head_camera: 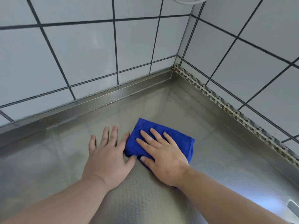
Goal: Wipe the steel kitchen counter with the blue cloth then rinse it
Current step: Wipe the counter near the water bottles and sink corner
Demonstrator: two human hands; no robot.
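Note:
A folded blue cloth (179,139) lies flat on the steel counter (218,152), near the corner where two tiled walls meet. My right hand (163,156) presses down on the cloth with straight, spread fingers and covers its near half. Just left of the cloth, my left hand (107,157) rests flat on the bare steel, fingers spread; its index finger and thumb touch the cloth's left edge.
White tiled walls (80,54) with dark grout rise behind and to the right. A raised steel lip (103,96) runs along the back wall. A perforated metal strip (226,107) lines the right wall. A white cable (186,1) hangs at the top.

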